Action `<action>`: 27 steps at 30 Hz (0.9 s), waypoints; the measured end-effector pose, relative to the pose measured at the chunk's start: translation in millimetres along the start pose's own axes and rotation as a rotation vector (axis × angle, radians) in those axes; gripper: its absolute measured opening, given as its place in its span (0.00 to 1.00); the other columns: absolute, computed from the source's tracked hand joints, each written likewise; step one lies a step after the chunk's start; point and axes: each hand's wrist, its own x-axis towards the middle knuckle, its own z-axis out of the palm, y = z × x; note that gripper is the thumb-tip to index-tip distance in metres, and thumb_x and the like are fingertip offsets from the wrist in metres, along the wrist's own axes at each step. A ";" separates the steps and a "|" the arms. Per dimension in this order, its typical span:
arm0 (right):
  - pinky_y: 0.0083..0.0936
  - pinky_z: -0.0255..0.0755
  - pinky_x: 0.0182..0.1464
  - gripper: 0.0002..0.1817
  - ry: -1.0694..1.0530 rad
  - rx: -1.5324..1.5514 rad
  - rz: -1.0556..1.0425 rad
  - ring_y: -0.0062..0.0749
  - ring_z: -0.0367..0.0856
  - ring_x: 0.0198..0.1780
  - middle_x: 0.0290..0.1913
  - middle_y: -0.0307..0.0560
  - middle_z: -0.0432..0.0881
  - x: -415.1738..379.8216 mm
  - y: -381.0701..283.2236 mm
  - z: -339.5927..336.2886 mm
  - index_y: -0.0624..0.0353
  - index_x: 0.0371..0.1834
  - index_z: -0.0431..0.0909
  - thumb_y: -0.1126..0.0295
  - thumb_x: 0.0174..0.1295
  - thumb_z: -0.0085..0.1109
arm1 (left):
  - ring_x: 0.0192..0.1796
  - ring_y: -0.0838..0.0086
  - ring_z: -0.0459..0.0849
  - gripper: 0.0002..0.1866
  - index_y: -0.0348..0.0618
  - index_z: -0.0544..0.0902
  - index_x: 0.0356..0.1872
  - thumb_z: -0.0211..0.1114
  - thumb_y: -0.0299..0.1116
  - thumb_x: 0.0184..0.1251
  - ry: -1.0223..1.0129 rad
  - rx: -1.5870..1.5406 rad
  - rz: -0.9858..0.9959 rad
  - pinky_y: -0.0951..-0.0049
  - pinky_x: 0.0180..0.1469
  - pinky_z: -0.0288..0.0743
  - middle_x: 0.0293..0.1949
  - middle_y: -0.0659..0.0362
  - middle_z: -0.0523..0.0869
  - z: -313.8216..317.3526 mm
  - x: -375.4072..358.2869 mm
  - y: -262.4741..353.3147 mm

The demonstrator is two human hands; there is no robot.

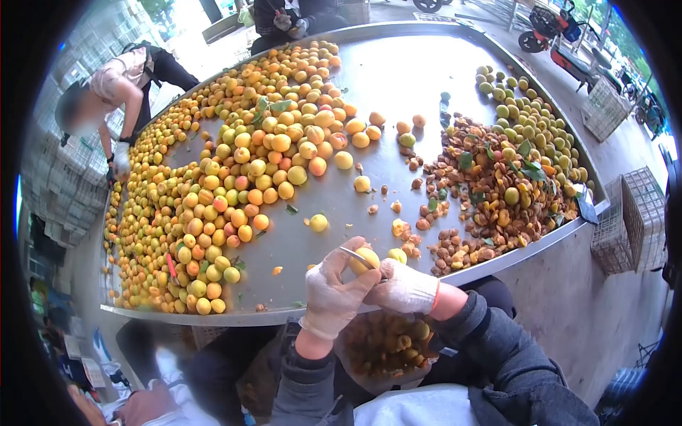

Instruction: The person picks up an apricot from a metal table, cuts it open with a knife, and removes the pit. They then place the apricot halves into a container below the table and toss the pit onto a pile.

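Observation:
Both my hands wear pale gloves and meet just over the near edge of the metal table. My left hand (pixel 332 292) is closed round a yellow apricot (pixel 364 260), its thumb and fingers on the fruit. A thin metal tool (pixel 353 254) lies across the top of the apricot. My right hand (pixel 403 287) is closed at the fruit's right side, with a short piece of metal at its fingertips; whether that belongs to the same tool is unclear. Another yellow fruit (pixel 398 255) is just behind my right hand. Below my hands, a container of halved fruit (pixel 389 344) is partly hidden.
Whole apricots (pixel 234 170) cover the table's left side. Pits and scraps (pixel 497 192) are heaped at the right, beside greenish fruit (pixel 540 128). A red-handled tool (pixel 172 267) lies among the apricots. One person (pixel 117 89) leans over the far left; others are nearby. Crates (pixel 629 220) stand right.

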 end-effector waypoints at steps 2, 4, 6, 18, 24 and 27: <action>0.25 0.75 0.38 0.08 0.097 -0.187 -0.055 0.31 0.81 0.34 0.32 0.48 0.85 -4.9 -10.1 4.1 0.62 0.41 0.82 0.75 0.60 0.58 | 0.49 0.74 0.83 0.27 0.32 0.78 0.57 0.75 0.28 0.56 -0.002 -0.253 -0.039 0.75 0.53 0.78 0.49 0.54 0.85 5.1 0.1 -4.3; 0.25 0.75 0.38 0.08 0.182 -0.374 -0.109 0.31 0.81 0.33 0.32 0.48 0.85 -4.7 -14.3 8.2 0.62 0.41 0.82 0.76 0.60 0.58 | 0.51 0.74 0.82 0.27 0.32 0.77 0.58 0.75 0.29 0.57 0.007 -0.506 -0.080 0.74 0.55 0.77 0.51 0.53 0.84 4.9 -0.8 -3.9; 0.28 0.76 0.38 0.09 0.276 -0.362 -0.159 0.34 0.82 0.33 0.33 0.50 0.85 -3.0 -8.1 11.4 0.62 0.42 0.82 0.77 0.59 0.58 | 0.54 0.74 0.80 0.28 0.33 0.75 0.60 0.73 0.30 0.60 -0.066 -0.513 -0.118 0.74 0.57 0.76 0.54 0.52 0.82 2.0 -0.1 -0.1; 0.31 0.76 0.38 0.10 0.286 -0.384 -0.126 0.42 0.84 0.32 0.30 0.54 0.84 0.8 -1.0 7.8 0.60 0.42 0.82 0.77 0.57 0.58 | 0.52 0.58 0.83 0.26 0.36 0.78 0.54 0.75 0.36 0.55 0.074 0.500 0.429 0.64 0.61 0.73 0.49 0.52 0.84 -4.5 2.4 0.0; 0.28 0.76 0.38 0.12 0.333 -0.385 -0.159 0.37 0.84 0.33 0.31 0.51 0.84 -0.2 -9.7 13.2 0.59 0.45 0.81 0.77 0.57 0.61 | 0.53 0.76 0.78 0.26 0.34 0.76 0.56 0.72 0.40 0.63 -0.044 -0.126 0.048 0.74 0.57 0.73 0.50 0.59 0.82 -3.1 2.5 -1.2; 0.28 0.75 0.38 0.09 0.350 -0.379 -0.185 0.31 0.83 0.33 0.30 0.49 0.84 -3.7 -19.1 15.4 0.61 0.42 0.81 0.76 0.57 0.61 | 0.49 0.71 0.82 0.26 0.34 0.77 0.55 0.73 0.39 0.61 0.007 -0.216 0.005 0.73 0.54 0.75 0.48 0.56 0.83 1.3 -0.2 -1.9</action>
